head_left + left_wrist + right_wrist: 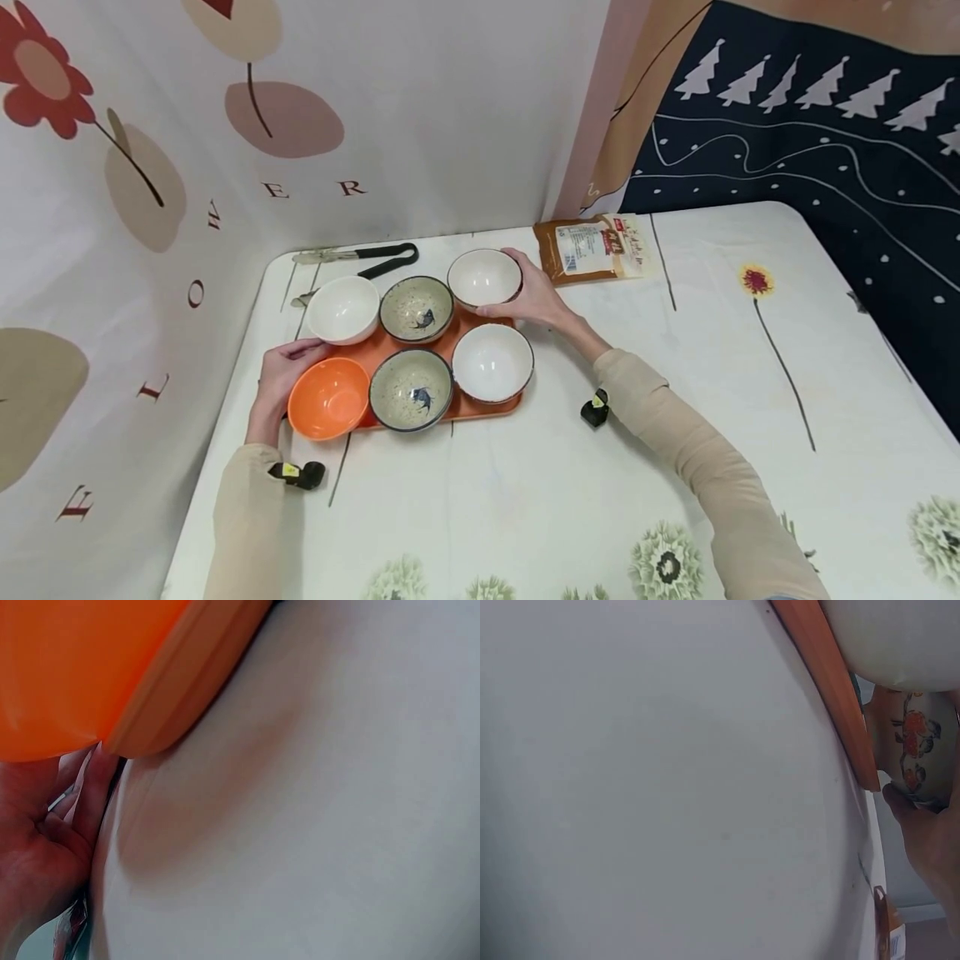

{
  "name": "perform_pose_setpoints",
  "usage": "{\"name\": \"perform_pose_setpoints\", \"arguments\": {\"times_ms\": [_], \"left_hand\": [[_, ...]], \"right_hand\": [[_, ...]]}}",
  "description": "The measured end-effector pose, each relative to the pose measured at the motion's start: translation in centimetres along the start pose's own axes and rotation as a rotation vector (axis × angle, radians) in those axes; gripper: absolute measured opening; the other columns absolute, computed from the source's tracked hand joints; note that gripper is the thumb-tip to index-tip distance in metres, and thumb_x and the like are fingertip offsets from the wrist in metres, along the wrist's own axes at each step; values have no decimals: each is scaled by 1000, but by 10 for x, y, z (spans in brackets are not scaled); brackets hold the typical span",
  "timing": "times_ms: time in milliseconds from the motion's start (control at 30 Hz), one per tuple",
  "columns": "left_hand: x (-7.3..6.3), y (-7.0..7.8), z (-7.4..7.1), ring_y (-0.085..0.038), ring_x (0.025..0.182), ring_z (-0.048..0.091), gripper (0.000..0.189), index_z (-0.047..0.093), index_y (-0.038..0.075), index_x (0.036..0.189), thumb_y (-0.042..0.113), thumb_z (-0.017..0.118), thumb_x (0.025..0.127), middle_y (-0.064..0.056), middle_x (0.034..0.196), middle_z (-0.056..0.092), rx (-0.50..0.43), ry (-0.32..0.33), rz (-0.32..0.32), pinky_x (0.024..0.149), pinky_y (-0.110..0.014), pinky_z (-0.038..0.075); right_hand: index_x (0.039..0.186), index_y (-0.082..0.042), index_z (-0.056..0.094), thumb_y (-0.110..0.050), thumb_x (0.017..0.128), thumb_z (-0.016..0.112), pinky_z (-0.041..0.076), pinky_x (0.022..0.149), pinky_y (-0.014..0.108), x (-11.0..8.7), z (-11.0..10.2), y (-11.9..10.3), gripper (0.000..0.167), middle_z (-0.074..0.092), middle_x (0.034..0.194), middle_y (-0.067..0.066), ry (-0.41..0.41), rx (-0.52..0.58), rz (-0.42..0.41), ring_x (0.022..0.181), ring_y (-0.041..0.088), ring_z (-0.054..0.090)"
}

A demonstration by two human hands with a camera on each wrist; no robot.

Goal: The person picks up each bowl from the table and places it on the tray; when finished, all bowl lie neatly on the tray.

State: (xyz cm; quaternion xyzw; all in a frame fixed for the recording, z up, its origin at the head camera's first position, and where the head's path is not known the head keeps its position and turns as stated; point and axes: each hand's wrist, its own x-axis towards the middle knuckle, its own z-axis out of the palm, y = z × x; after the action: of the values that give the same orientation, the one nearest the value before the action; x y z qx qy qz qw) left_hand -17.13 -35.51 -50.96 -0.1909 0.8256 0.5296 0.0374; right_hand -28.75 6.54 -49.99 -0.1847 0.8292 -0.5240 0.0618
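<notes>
Six bowls stand in two rows on an orange tray [483,408]. At the back right, my right hand [534,292] grips a white bowl [483,277], thumb at its near side and fingers behind; the right wrist view shows red flowers painted on its outside [915,742]. My left hand [281,375] holds the tray's left edge, beside an orange bowl [328,398] and behind it; its fingertips are partly hidden. The other bowls are a white one [344,310] at back left, two speckled grey-green ones [416,309] in the middle, and another white one [492,363] at front right.
Black-handled tongs [386,254] lie behind the left bowls. A brown and white food packet [592,248] lies at the back, right of my right hand. A patterned white cloth [562,500] covers the table, and hanging cloths stand behind and to the left.
</notes>
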Motion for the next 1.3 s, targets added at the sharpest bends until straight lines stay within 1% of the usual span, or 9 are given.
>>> {"name": "perform_pose_setpoints", "arguments": {"times_ms": [233,400,633,767,900,1067,1133,1200,1300], "left_hand": [[-1,0,-1,11,80,67,54,66,-1,130,40,72,94,32,79,67,28,7,17,73,-9,54],[0,0,-3,10,80,67,54,66,0,130,41,72,94,32,80,67,32,7,20,73,-9,54],[1,0,-3,10,80,67,51,68,3,128,40,72,94,31,79,68,31,8,11,73,-9,54],[0,0,-2,9,79,67,53,67,3,130,40,73,94,31,79,68,30,9,8,73,-10,54],[1,2,-1,9,79,68,53,67,2,130,40,73,93,30,80,69,25,3,19,73,-10,55],[4,3,1,9,80,68,53,67,2,129,41,73,93,30,80,69,18,-8,24,73,-10,54],[4,3,1,10,80,68,53,67,2,128,41,73,93,31,79,68,25,-10,23,73,-9,54],[5,4,1,10,80,67,54,67,2,130,42,72,94,32,79,68,34,-22,20,73,-9,54],[6,7,-3,11,82,66,58,63,1,135,43,70,95,31,83,68,61,-58,16,74,-9,53]], "right_hand": [[154,-14,34,-40,69,91,50,106,50,-5,-1,1,106,50,148,15,-36,-10,19,130,32,55],[157,-14,29,-37,70,91,47,109,50,-3,-1,1,109,46,150,15,-69,-11,37,133,32,53],[162,-14,13,-29,77,85,33,120,54,-3,-4,0,112,34,159,18,-180,65,55,144,35,40],[163,-14,10,-28,79,83,26,123,55,-5,-7,0,113,28,162,19,-215,76,47,149,35,34],[163,-11,11,-24,82,80,24,124,54,-6,-11,-1,107,25,164,19,-207,110,22,149,36,33],[162,-10,16,-21,89,72,35,119,52,-11,-15,0,92,29,161,19,-169,172,8,139,37,44],[162,-10,17,-23,92,68,37,117,51,-12,-15,1,87,33,159,19,-161,183,7,136,36,47],[162,-11,17,-25,94,66,37,118,50,-13,-15,0,85,35,158,19,-160,192,11,137,35,47],[162,-10,17,-27,96,63,36,119,48,-14,-16,-2,83,33,159,18,-158,193,20,140,34,45]]}}
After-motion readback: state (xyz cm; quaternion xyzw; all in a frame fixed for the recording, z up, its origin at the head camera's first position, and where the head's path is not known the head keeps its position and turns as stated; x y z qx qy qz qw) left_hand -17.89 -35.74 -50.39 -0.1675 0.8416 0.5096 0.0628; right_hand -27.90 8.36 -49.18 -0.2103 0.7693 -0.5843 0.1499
